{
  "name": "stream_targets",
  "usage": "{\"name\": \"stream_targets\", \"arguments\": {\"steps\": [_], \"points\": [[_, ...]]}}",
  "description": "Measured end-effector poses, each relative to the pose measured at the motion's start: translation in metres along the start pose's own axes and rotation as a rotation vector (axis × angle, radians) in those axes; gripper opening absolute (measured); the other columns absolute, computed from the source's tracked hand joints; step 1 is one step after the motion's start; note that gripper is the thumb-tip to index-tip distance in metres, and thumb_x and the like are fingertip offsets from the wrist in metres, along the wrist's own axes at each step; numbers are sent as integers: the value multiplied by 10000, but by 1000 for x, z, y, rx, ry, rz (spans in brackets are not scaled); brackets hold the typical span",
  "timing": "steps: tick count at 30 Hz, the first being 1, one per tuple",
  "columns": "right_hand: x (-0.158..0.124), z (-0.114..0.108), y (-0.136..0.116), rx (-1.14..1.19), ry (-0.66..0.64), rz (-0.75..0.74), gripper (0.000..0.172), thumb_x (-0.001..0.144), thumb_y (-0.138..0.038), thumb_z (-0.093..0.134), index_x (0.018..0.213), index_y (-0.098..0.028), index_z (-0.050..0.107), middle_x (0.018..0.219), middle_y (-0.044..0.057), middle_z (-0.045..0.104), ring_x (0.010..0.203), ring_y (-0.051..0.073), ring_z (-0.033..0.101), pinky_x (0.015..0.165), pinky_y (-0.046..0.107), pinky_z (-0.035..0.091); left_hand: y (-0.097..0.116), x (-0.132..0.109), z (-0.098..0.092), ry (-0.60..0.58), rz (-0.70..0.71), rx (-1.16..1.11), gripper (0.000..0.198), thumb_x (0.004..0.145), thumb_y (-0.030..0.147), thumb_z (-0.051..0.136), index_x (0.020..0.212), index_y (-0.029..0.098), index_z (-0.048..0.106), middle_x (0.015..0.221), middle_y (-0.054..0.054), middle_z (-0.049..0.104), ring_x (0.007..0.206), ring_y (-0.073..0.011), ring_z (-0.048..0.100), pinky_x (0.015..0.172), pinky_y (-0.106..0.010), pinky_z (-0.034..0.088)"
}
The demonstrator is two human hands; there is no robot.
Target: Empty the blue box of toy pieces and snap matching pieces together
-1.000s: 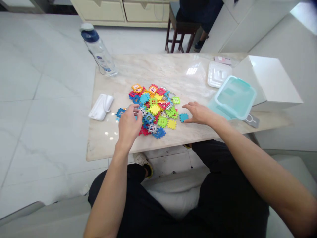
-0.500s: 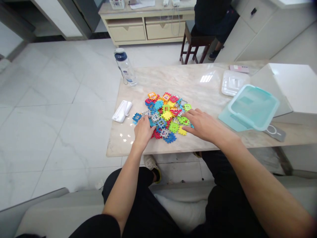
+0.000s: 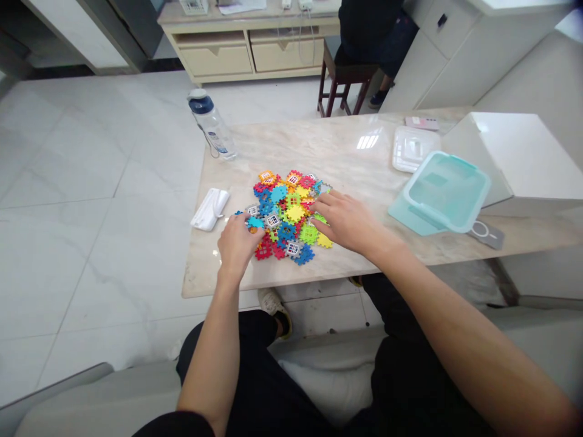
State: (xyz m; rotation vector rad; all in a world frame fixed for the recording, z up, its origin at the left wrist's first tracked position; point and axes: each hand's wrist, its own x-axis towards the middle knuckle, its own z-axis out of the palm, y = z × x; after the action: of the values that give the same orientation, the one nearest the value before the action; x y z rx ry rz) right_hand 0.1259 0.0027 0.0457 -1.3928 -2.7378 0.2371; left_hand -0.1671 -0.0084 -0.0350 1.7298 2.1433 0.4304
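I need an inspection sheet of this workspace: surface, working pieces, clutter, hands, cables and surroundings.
Surface: glossy marbled table.
Working pieces: loose heap of colourful notched pieces.
Clutter: bottle, white packet, teal container, white box.
Grip: left hand at the heap's left side, right hand at its right; whether either holds a piece is unclear.
Cables: pale cords at the cabinet.
Surroundings: person at a dark stool beyond the table.
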Motion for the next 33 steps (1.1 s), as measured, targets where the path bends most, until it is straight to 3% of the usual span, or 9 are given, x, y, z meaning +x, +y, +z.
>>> {"name": "stream_targets", "arguments": {"steps": [6, 11, 14, 18, 22, 27, 33], "points": [[5, 14, 10, -22, -41, 5, 281, 1159, -333, 532, 1249, -176, 746, 1270, 159, 732, 1215, 333, 651, 1046, 445, 521, 4, 2, 8, 46, 44, -280, 448, 849, 292, 698, 1274, 171, 769, 1194, -144, 807, 917, -276, 755, 943, -421, 577], [7, 17, 6, -2, -73, -9, 276, 1153, -312, 525, 1271, -184, 739, 1267, 157, 728, 1239, 338, 660, 1072, 451, 528, 6, 4, 11, 17, 77, -506, 300, 868, 320, 717, 1127, 193, 797, 1055, -93, 803, 916, -237, 740, 960, -393, 587], [9, 17, -7, 37, -45, -2, 288, 1142, -315, 557, 1358, -193, 703, 1327, 163, 724, 1270, 348, 660, 1090, 473, 535, 17, 2, 13, 49, 16, -770, 436, 841, 415, 795, 1213, 188, 778, 1046, -68, 752, 857, -196, 705, 874, -351, 597], [14, 17, -29, 66, 14, 33, 506, 1095, -339, 683, 1568, -205, 566, 1457, 180, 687, 1370, 368, 625, 1126, 500, 531, 41, -11, 27, -201, -50, -1104, 570, 782, 477, 892, 1253, 189, 751, 988, -27, 704, 835, -169, 680, 815, -318, 597], [17, 18, -35, 50, -33, -13, 392, 1062, -282, 720, 1439, -196, 656, 1399, 174, 725, 1359, 362, 640, 1121, 489, 532, 60, -26, 42, -294, -90, -1213, 586, 753, 472, 947, 1220, 197, 725, 1073, -52, 740, 904, -173, 695, 821, -298, 579], [12, 19, -10, 59, -70, -74, 324, 1044, -267, 726, 1357, -183, 701, 1369, 163, 745, 1321, 352, 668, 1113, 466, 530, 62, -29, 43, -315, -86, -1168, 448, 793, 415, 910, 1123, 198, 698, 1178, -88, 759, 960, -204, 743, 867, -336, 600], [-12, 37, 61, 58, -115, 99, 447, 988, -289, 783, 1415, -191, 695, 1430, 175, 726, 1335, 371, 670, 1128, 480, 533, 52, -22, 40, -301, -161, -1091, 271, 904, 396, 774, 1068, 200, 684, 1110, -66, 751, 890, -187, 780, 862, -336, 599]]}}
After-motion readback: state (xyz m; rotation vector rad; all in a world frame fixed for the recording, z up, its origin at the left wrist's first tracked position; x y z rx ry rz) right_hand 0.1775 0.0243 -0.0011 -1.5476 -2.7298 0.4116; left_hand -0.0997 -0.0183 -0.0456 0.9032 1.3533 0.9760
